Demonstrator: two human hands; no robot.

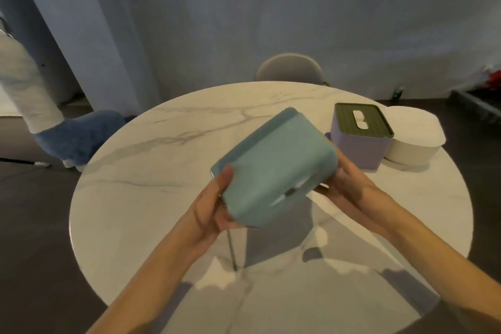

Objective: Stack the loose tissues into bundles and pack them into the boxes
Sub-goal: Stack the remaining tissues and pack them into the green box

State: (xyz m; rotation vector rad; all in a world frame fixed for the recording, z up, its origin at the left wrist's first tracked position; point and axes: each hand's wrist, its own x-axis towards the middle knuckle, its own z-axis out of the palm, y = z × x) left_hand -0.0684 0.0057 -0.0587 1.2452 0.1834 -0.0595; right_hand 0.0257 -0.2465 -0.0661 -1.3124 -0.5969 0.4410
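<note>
I have the teal tissue box (273,165) lifted clear of the round marble desk (151,171), tilted so one face with a slot turns toward me; something pale shows in that slot, though I cannot tell what it is. My left hand (214,209) has its grip on the near left corner, thumb up along the side and fingers curled underneath, and my right hand (349,184) has its grip on the right end, fingers wrapped behind the box. The box looks like rigid, smooth plastic with rounded corners, so I judge it light, stiff enough not to buckle, but liable to slide in the palms; holding it by opposite ends with support underneath seems the safest way. A purple tissue box (360,149) with a dark green slotted lid (362,119) stands on the far right of the desk, and a white round container (414,144) sits just beside it, touching or nearly so. I see no loose tissues lying anywhere on the desk. A chair back (290,68) shows beyond the far edge.
</note>
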